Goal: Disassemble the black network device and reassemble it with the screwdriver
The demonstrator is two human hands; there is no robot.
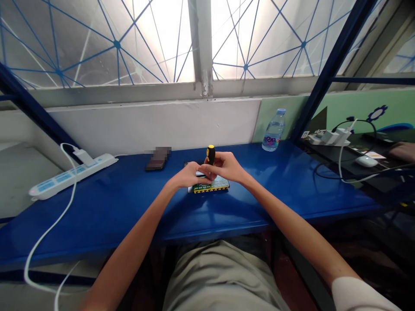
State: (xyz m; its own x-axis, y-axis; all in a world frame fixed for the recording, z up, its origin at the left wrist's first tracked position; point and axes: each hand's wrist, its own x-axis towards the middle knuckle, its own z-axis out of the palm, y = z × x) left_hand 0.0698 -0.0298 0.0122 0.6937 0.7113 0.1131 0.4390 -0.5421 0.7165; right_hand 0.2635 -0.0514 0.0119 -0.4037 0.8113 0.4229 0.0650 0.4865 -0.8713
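the right hand [228, 166] pinches an upright black-and-yellow screwdriver [210, 155] over a green, yellow-edged board [211, 188], between front and back edges of the blue desk [113, 207]; i can't tell the grip of the left hand [189, 175].

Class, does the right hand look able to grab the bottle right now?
Probably not at once: the right hand grips the screwdriver. Freed, it likely could; nothing visible blocks the bottle.
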